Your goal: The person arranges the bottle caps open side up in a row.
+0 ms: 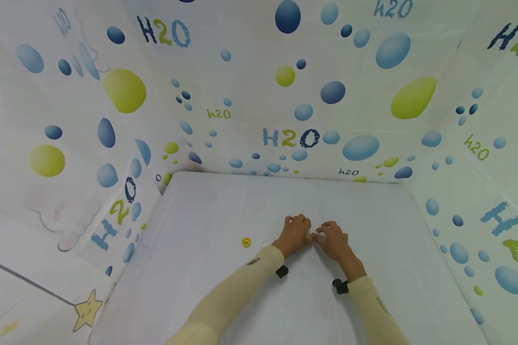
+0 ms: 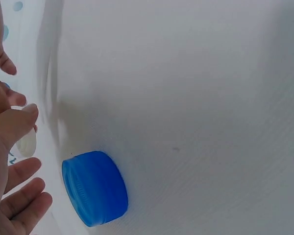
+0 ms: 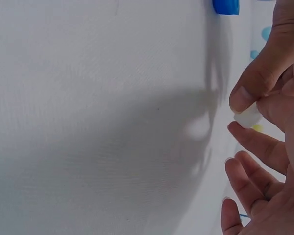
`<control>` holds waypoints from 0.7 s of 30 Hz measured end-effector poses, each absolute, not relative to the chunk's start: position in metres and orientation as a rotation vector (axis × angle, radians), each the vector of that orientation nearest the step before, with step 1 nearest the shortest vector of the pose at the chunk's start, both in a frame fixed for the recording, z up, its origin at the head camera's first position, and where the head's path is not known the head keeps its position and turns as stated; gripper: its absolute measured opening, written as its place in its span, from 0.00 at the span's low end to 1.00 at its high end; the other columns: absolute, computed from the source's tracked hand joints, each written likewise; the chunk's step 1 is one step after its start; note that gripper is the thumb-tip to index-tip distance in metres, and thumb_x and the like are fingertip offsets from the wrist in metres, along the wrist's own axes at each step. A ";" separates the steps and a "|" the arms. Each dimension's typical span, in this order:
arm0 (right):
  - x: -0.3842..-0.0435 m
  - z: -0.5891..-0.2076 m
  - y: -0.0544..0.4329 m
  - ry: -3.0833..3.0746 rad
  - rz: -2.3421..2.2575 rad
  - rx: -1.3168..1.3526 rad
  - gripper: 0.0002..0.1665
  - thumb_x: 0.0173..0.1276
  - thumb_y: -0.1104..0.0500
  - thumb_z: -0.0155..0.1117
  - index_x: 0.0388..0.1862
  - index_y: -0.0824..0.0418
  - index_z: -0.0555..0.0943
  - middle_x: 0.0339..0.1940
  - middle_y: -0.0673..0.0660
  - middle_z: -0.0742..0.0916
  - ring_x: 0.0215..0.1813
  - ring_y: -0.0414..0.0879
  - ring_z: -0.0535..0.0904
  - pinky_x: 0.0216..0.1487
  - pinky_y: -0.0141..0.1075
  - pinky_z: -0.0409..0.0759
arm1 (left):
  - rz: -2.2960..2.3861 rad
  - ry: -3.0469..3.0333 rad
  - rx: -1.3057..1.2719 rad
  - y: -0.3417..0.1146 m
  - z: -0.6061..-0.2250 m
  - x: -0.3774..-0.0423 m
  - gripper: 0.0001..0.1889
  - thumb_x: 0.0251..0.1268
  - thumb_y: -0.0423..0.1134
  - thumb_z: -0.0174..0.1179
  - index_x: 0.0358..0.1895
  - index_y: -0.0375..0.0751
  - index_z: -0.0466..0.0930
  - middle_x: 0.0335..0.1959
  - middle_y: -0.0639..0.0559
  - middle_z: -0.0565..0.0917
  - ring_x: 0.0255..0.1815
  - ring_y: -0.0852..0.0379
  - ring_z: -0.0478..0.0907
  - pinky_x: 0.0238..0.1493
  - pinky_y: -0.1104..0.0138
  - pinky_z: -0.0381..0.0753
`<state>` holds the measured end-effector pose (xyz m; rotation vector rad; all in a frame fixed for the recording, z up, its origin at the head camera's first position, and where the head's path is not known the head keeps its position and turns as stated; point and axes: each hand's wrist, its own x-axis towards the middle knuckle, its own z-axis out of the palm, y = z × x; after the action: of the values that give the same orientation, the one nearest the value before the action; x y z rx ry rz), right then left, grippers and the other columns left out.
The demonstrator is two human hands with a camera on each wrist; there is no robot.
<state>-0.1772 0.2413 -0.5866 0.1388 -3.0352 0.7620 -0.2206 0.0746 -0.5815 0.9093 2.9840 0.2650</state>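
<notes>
My left hand (image 1: 294,235) and right hand (image 1: 333,242) meet over the table, holding one small white rounded piece (image 1: 313,232) between them. In the right wrist view, the left thumb presses the white piece from above while the thumb and index finger of the right hand (image 3: 269,191) pinch it from below. The left hand (image 2: 10,132) has its thumb on the white disc in the left wrist view, its other fingers bent loosely. Its exact kind is unclear because fingers cover part of it. A blue bottle cap (image 2: 95,188) lies on the table near the left hand.
A yellow ring-like cap (image 1: 246,242) lies left of the hands, with a pale white round piece (image 1: 264,244) beside it. The white table (image 1: 207,206) is enclosed by curtains (image 1: 259,86) printed with blue and green drops.
</notes>
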 end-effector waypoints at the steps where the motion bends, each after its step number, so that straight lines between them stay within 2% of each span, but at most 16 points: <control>1: -0.176 -0.586 0.241 -3.031 0.774 0.138 0.19 0.78 0.52 0.67 0.53 0.66 0.87 0.64 0.69 0.80 0.66 0.67 0.77 0.52 0.66 0.74 | 0.269 2.992 0.913 0.074 -0.581 -0.219 0.18 0.74 0.57 0.64 0.55 0.49 0.82 0.56 0.53 0.82 0.58 0.54 0.80 0.67 0.52 0.71; 6: -0.172 -0.582 0.240 -3.011 0.831 0.126 0.19 0.79 0.51 0.65 0.47 0.67 0.89 0.64 0.70 0.80 0.67 0.68 0.77 0.54 0.71 0.74 | 0.335 3.013 0.918 0.070 -0.578 -0.212 0.19 0.72 0.59 0.66 0.52 0.49 0.82 0.54 0.54 0.82 0.57 0.54 0.81 0.68 0.52 0.70; 11: -0.169 -0.580 0.240 -3.002 0.923 0.095 0.21 0.79 0.50 0.64 0.46 0.68 0.90 0.64 0.70 0.81 0.67 0.68 0.77 0.56 0.72 0.72 | 0.350 3.032 0.939 0.068 -0.576 -0.207 0.20 0.71 0.61 0.67 0.50 0.49 0.82 0.53 0.54 0.82 0.57 0.55 0.81 0.68 0.51 0.70; 21: -0.163 -0.583 0.236 -2.992 1.000 0.061 0.23 0.79 0.51 0.63 0.42 0.72 0.88 0.60 0.70 0.82 0.64 0.67 0.79 0.58 0.70 0.72 | 0.361 3.021 0.932 0.066 -0.579 -0.201 0.15 0.74 0.55 0.65 0.47 0.48 0.80 0.53 0.53 0.82 0.56 0.54 0.81 0.66 0.53 0.69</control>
<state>-0.1630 0.2365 -0.5833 0.0610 -2.9920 1.0003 -0.2006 0.0656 -0.5789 0.9323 3.0207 0.3614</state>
